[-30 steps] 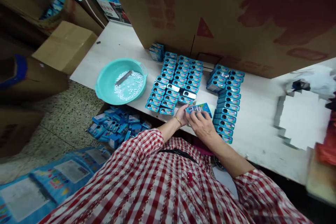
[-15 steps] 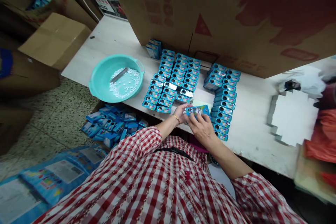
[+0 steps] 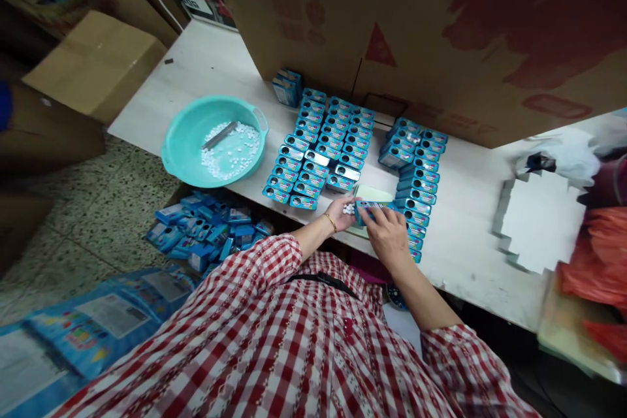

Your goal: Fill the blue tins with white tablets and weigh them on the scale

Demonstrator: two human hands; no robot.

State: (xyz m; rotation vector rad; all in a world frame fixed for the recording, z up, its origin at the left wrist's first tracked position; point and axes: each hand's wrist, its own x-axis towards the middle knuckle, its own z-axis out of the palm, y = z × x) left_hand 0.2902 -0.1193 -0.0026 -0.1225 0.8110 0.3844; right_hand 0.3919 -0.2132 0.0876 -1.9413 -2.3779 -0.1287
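Small white pieces [image 3: 349, 208] lie in my cupped left hand [image 3: 339, 214], near the table's front edge. My right hand [image 3: 389, 235] grips a blue printed box [image 3: 375, 205] whose left end is beside my left palm. A pale green pad [image 3: 369, 194] shows behind and under the hands. Rows of upright blue boxes with dark round holes [image 3: 321, 144] stand to the left, and another group [image 3: 416, 189] stands to the right. A turquoise basin [image 3: 186, 144] holds white pieces and a grey bar [image 3: 220, 135].
A large cardboard box [image 3: 416, 26] towers behind the rows. Loose blue boxes [image 3: 206, 228] are heaped below the table's front edge on the left. Flat white card [image 3: 539, 222] and red plastic [image 3: 600, 255] lie at the right.
My right hand has moved slightly right and down with the blue box, which has tilted so less of its broad face shows. More white pieces are visible in my left palm.
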